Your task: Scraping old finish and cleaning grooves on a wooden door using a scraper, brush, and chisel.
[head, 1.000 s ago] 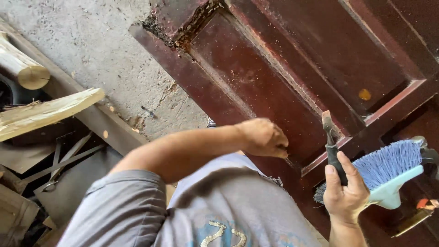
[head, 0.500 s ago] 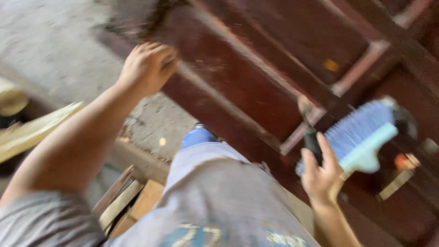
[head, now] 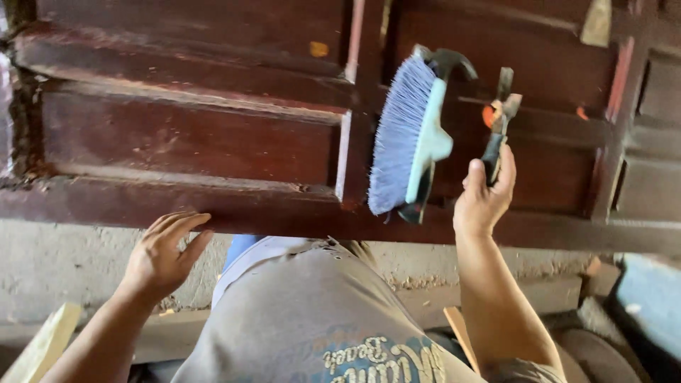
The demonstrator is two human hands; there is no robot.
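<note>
Dark red wood: panelled door lying flat, filling the upper view.
Left hand: fingers spread, palm pressed on the door's near edge, holding nothing.
Right hand: grip closed around the black handle of a tool raised over the door.
Blue-bristled brush: resting on the door, just beside the right hand.
Below: grey shirt, concrete floor.
</note>
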